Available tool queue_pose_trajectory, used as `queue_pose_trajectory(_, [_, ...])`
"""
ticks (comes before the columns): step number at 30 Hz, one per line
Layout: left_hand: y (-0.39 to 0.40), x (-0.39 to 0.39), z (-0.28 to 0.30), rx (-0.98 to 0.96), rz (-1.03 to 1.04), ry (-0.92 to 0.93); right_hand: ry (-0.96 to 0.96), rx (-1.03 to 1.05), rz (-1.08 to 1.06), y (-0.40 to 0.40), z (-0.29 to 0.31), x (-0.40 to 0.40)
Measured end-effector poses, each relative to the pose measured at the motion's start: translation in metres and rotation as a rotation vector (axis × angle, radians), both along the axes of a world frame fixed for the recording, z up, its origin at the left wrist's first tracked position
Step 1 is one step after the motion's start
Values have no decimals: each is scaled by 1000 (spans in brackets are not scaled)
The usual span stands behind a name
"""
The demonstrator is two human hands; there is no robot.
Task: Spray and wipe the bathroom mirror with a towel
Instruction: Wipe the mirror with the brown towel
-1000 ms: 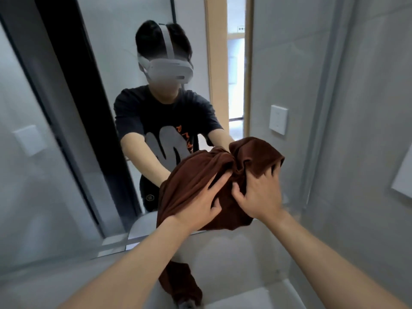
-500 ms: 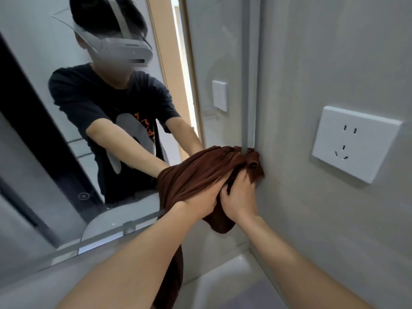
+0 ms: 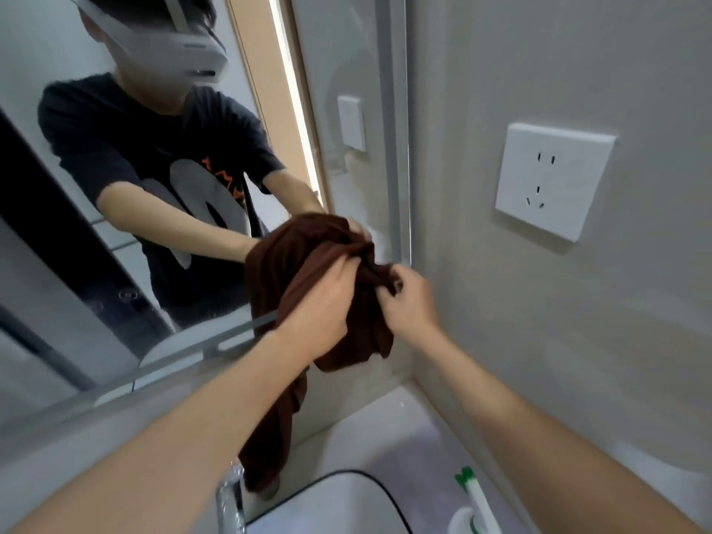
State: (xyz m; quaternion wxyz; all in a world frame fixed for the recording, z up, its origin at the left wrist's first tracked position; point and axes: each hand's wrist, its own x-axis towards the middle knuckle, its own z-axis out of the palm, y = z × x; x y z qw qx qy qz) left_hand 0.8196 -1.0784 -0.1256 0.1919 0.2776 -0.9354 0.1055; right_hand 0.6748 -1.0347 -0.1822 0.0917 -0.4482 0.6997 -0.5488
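The wiping is well under way, down at the bottom right corner of the mirror [image 3: 192, 156], and I think more glass is left to rub. The left hand [image 3: 327, 298] grips the bunched brown towel [image 3: 304, 256] against the glass, and the right hand [image 3: 408, 302] pinches its edge with curled fingers [image 3: 397, 281]

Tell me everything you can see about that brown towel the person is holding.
The towel is dark brown, soft-looking cloth, bunched into a crumpled wad against the lower right corner of the mirror, near its edge. The left hand grips the bunch from behind, and the right hand pinches a fold at its right side. A long loose end hangs down toward the faucet and sink. The glass reflects part of it.
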Motion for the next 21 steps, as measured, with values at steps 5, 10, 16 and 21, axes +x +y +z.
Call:
queue_pose_trajectory(5, [38,35,14,159,-35,131,-94,-65,130,57,31,15])
queue_pose_trajectory(10, [87,48,7,530,67,335,-207,22,184,101,27,42])
queue_pose_trajectory(16, [111,83,-83,843,223,-30,-112,532,314,117,-56,84])
queue_pose_trajectory(21, [142,111,-142,1002,308,-176,-35,887,418,152,-114,105])
